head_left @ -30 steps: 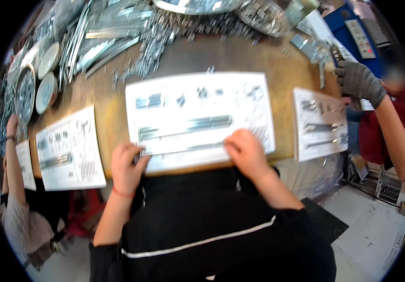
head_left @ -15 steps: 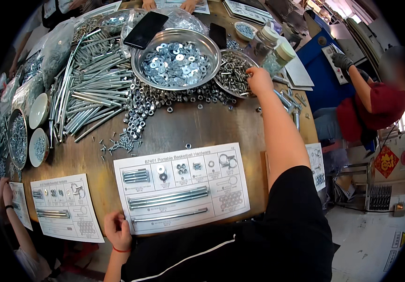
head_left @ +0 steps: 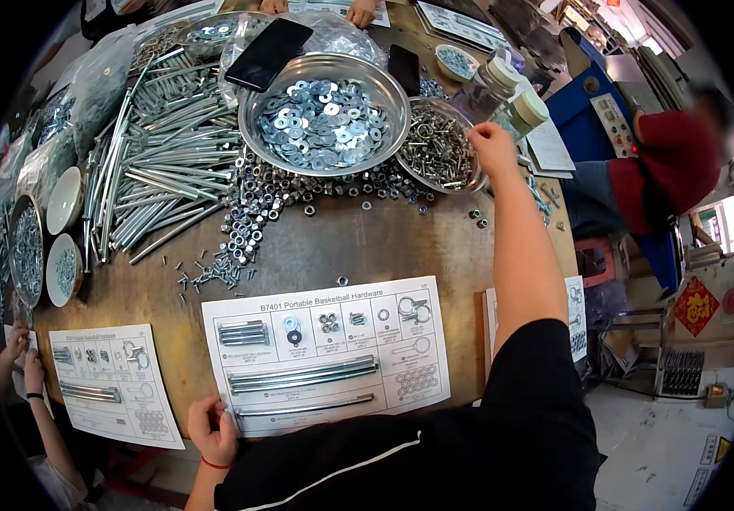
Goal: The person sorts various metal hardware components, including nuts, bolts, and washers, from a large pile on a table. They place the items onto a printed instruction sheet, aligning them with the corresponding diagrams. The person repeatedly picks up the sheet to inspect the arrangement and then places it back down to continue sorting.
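My right hand [head_left: 495, 149] is at the right rim of a metal bowl [head_left: 454, 190] of small mixed hardware, seemingly screws and rings. Its fingers are pinched together, and anything between them is too small to make out. At the lower left corner of a printed hardware sheet [head_left: 324, 358], my left hand [head_left: 213, 433] rests with curled fingers. Its thumb lies against the paper's edge, and what the fingers enclose is hidden. Left of the bowl stands a larger steel basin [head_left: 396, 106] of flat washers. Loose nuts [head_left: 243, 234] lie around its near side.
Long bolts [head_left: 166, 183] are heaped left of the basin, with small screws [head_left: 226, 271] nearer me. A black phone [head_left: 269, 55] leans over the basin's far rim. Lidded jars [head_left: 527, 112] stand beyond my right hand. Co-workers' hands [head_left: 33, 362] show at left; a person in red [head_left: 678, 162] is at right.
My right hand has drawn up slightly at the bowl's rim, its fingers now pinched. The person in red has moved a gloved hand off the control panel. My left hand stays by the sheet.
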A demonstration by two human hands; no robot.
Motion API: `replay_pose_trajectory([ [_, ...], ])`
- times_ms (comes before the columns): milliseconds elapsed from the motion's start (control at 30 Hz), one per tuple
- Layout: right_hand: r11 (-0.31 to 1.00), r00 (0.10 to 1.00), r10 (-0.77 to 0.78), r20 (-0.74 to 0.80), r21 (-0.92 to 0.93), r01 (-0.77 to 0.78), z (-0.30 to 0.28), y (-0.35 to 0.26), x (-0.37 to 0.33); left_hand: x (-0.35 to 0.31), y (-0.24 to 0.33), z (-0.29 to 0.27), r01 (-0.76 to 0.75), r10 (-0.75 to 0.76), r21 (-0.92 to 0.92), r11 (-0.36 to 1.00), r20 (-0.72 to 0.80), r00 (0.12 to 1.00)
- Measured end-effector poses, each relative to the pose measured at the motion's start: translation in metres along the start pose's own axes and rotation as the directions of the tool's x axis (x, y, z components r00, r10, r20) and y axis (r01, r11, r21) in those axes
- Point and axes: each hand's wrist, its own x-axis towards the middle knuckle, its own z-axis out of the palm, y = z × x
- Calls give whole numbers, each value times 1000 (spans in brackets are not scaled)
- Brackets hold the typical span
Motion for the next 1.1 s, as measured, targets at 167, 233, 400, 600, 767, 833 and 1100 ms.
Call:
replay_pose_trajectory([
  [167, 677, 963, 197, 184, 685, -269, -32, -20, -41, 0, 0, 1, 19, -19, -5, 1000, -1, 1000],
  [233, 706, 976, 72, 208, 681, -197, -43, -36, -67, -1, -10, 2, 90, -97, -118, 989, -56, 994],
  [400, 746, 921, -148, 361, 652, -136, -64, -116, -178, 60, 62, 32, 165, -114, -250, 954, 209, 971],
  [600, 782, 743, -234, 628, 575, -239, -79, -140, -298, 109, 189, 125, 286, 34, -281, 916, 765, 643],
  [767, 890, 802, -271, 533, 456, -2, -83, -95, -337, 94, 182, 161, 325, -5, -178, 929, 870, 493],
  [833, 901, 788, -346, 509, 415, 128, -85, -87, -348, 87, 177, 176, 349, -64, -89, 933, 913, 404],
  [1100, 871, 777, -442, 448, 423, 252, -85, -61, -363, 79, 180, 196, 409, -123, 3, 913, 956, 267],
])
